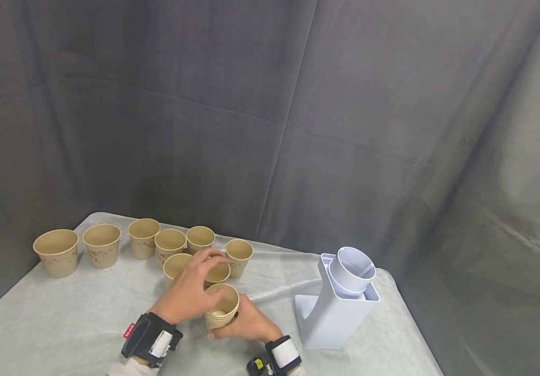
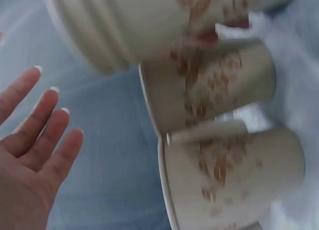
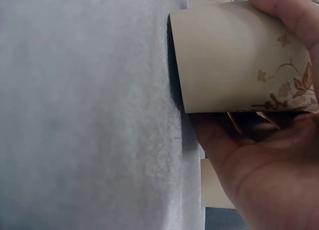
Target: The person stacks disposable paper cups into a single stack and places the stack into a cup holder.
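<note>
My right hand (image 1: pixel 253 319) grips a short stack of beige paper cups (image 1: pixel 216 321) low over the cloth, fingers and thumb around its side. In the right wrist view the lowest cup (image 3: pixel 229 55) stands upright near the cloth, with a brown floral print. Over the stack is my left hand (image 1: pixel 189 290), its fingers loosely bent. Those fingers (image 2: pixel 47 132) are spread apart from the stacked rims (image 2: pixel 94 35) in the left wrist view. Just behind the hands stand two single paper cups, one (image 1: pixel 176 265) to the left and one (image 1: pixel 219 273) partly hidden by the left hand.
More paper cups stand upright towards the back: a large one (image 1: pixel 58 256) far left, another (image 1: pixel 103 250) beside it, and several up to one (image 1: pixel 239 256) near the middle. To the right is a white plastic stand (image 1: pixel 336 321) with a round tube (image 1: pixel 349 271) on top. Grey curtains (image 1: pixel 270 120) enclose the table.
</note>
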A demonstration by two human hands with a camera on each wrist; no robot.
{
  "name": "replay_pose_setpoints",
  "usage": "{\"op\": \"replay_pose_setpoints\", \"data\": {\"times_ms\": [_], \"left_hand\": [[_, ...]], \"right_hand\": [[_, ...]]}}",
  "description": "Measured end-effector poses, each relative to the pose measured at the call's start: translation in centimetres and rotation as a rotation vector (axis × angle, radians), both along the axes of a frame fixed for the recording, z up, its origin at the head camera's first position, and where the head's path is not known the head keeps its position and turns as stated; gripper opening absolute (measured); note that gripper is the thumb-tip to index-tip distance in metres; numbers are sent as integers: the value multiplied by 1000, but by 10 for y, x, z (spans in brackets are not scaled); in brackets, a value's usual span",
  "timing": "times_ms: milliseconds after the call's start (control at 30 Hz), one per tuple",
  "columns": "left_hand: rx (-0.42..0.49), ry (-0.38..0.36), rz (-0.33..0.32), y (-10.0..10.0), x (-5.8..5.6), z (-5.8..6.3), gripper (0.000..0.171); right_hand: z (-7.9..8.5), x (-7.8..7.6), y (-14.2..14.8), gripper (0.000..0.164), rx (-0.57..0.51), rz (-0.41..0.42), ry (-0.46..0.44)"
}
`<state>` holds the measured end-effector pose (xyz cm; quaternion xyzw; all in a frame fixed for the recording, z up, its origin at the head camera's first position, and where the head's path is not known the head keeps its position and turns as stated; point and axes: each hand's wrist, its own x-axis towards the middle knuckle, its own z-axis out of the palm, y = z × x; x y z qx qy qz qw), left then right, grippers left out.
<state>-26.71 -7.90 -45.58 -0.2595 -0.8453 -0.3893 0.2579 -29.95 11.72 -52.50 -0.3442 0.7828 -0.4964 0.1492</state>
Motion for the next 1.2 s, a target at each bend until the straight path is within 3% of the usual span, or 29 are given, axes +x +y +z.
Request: {"op": "replay_pose_setpoints", "data": {"times_ms": [167,300,533,800,1200], "left_hand": [[-24,-25,95,-22,-8,-4,58],[-41,-67,153,-38,-14,-13,61],[-97,-54,235,-51,-22,-28,59],[-123,-117,241,-49,-25,-40,61],[-160,-107,287,-50,-23,-36,56]], "right_hand": [[1,0,-1,76,-12,-2,-1],[0,1,-2,73,-24,3,-4],[-1,2,-1,70,-34,6,10],[-2,3,0,71,-39,13,38],[1,2,-3,70,-18,8,13]]}}
